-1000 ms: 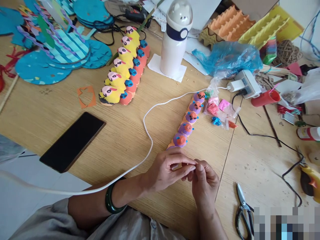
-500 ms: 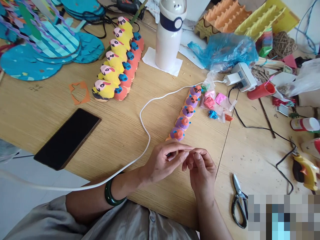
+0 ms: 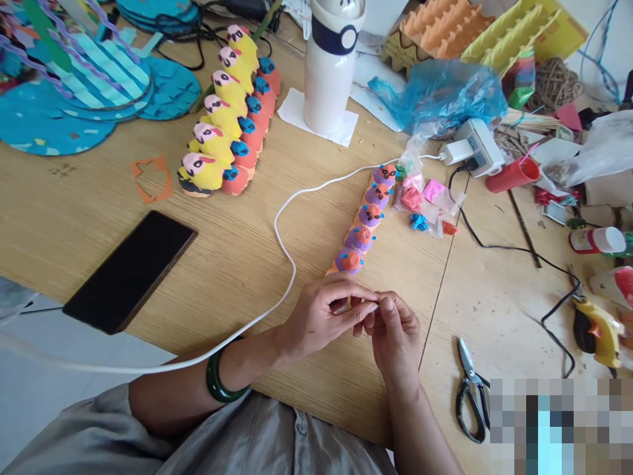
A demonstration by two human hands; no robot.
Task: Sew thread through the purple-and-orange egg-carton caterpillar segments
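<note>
My left hand (image 3: 326, 310) and my right hand (image 3: 395, 333) meet at the fingertips over the table's near side. Both are closed in a pinch, and whatever lies between the fingertips is too small to make out. Just beyond them lies an egg-carton strip (image 3: 361, 238), its bumps covered in purple clay with orange faces and blue ears. The farther faces carry dark marks; the nearest two look plain. Small bags of clay (image 3: 411, 198) in pink, blue and orange sit beside the strip's far end.
A white cable (image 3: 291, 264) crosses the table past my left forearm. A phone (image 3: 131, 270) lies at left, scissors (image 3: 472, 392) at right. Yellow and red clay-covered carton strips (image 3: 217, 135), a white bottle (image 3: 329, 79) and a power adapter (image 3: 477, 146) stand farther back.
My left fingers have closed down onto the right fingertips in a tighter pinch. The whole view has shifted slightly; the things on the table have kept their places.
</note>
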